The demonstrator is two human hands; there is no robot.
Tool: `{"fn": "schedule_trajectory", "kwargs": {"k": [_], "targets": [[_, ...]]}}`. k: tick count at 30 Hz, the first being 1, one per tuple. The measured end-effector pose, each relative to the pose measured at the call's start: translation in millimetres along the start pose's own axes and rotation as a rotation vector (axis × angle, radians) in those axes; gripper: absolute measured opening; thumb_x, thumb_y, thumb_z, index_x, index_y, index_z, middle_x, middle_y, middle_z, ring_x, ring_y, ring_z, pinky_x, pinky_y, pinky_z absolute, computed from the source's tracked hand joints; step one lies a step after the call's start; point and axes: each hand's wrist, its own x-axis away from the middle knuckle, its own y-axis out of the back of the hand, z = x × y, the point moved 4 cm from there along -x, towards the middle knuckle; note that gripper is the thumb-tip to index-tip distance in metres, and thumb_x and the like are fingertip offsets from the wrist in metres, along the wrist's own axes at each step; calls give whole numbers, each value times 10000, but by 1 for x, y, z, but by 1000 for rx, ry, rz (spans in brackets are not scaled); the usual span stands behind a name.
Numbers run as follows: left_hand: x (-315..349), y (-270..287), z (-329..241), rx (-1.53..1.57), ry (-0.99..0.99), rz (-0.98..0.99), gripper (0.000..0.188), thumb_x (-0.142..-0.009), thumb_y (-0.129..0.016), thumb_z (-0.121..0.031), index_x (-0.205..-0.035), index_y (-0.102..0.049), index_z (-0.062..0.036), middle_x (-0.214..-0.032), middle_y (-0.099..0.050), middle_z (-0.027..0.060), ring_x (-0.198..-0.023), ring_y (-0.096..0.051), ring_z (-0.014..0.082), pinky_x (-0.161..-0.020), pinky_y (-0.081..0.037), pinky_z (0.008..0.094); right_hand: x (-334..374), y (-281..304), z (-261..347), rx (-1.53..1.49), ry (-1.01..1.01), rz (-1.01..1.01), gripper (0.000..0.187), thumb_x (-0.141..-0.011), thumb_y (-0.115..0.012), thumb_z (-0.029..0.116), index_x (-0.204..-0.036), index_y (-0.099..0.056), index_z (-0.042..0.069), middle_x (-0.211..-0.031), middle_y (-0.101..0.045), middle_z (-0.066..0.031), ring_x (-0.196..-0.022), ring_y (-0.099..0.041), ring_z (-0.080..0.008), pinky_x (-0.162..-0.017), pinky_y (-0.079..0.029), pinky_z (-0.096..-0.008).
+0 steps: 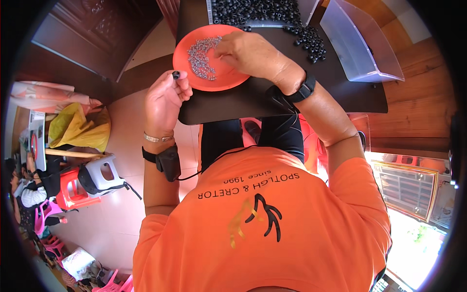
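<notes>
My left hand (165, 97) pinches a small black ring-shaped part (175, 74) between thumb and forefinger, just left of an orange plate (228, 80). On the plate lies a heap of several small silver metal pieces (202, 56). My right hand (250, 51) rests over the plate, fingertips down among the silver pieces; whether it has one pinched is hidden. Both wrists wear black bands with a cable.
The plate sits on a black tabletop (233, 104). A clear tray (258, 12) full of black rings stands behind it, more rings (309, 41) spilled to its right. A clear plastic bin (360, 41) stands at right. Stools, bags and people sit at the far left.
</notes>
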Motion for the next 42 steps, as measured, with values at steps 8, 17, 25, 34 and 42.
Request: {"fn": "schedule_trajectory", "kwargs": {"k": [8,17,25,34,42], "targets": [[5,7,14,116,36,-41,281,-945,-442,-228,-991,-589,8,-848,-573,67,-770,-562,183,-727,-440,292,-13,-44,2,110,251,95,282,-795,-593,62,-1053,-670,143,-1086,-590,-66,-1056,-542,-287,-858,-476,-372],[17,11,24,189,34,-49,269,-937,-442,-215,-988,-585,7,-861,-582,81,-782,-572,193,-729,-459,307,-1,-7,-24,109,135,186,220,-791,-590,72,-967,-690,157,-919,-634,-64,-892,-612,-274,-750,-515,-371],[17,7,27,201,12,-24,262,-932,-449,-212,-991,-571,12,-862,-579,85,-792,-573,199,-751,-448,307,-37,-19,-9,-70,-58,209,122,-802,-605,107,-887,-667,44,-804,-636,-124,-629,-635,-259,-604,-513,-370],[18,6,27,190,-15,-27,266,-935,-443,-214,-989,-569,14,-868,-577,91,-803,-569,211,-764,-447,317,-57,-46,-4,92,-165,398,126,-801,-599,158,-848,-667,61,-708,-645,-118,-670,-642,-269,-624,-509,-383],[14,0,28,199,29,0,287,-943,-437,-227,-999,-582,14,-872,-584,92,-781,-577,211,-743,-448,311,-45,-27,-18,-120,-226,228,128,-806,-612,150,-872,-665,54,-718,-650,-102,-668,-639,-224,-626,-509,-333]]}}
